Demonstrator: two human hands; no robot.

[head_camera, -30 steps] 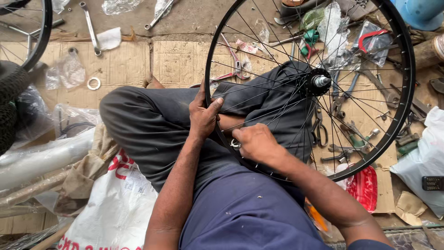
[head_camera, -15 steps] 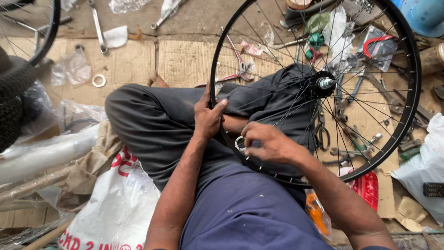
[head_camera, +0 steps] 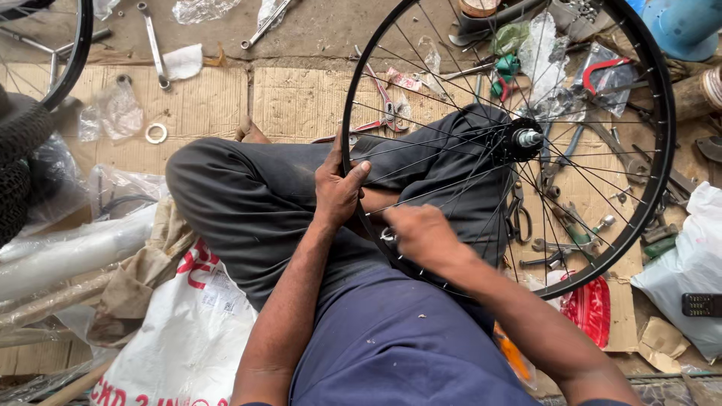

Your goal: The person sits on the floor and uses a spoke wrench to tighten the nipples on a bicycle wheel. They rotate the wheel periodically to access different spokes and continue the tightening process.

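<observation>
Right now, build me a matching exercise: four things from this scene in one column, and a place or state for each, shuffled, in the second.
Things:
1. left hand
2. right hand
3. hub
4. white ring

Places or states:
A. lying on the cardboard by the bent knee
B. at the middle of the spokes
C. gripping the black rim
D. among the lower spokes, pinching a small metal tool

Pairs: 1-C, 2-D, 3-B, 4-A
</observation>
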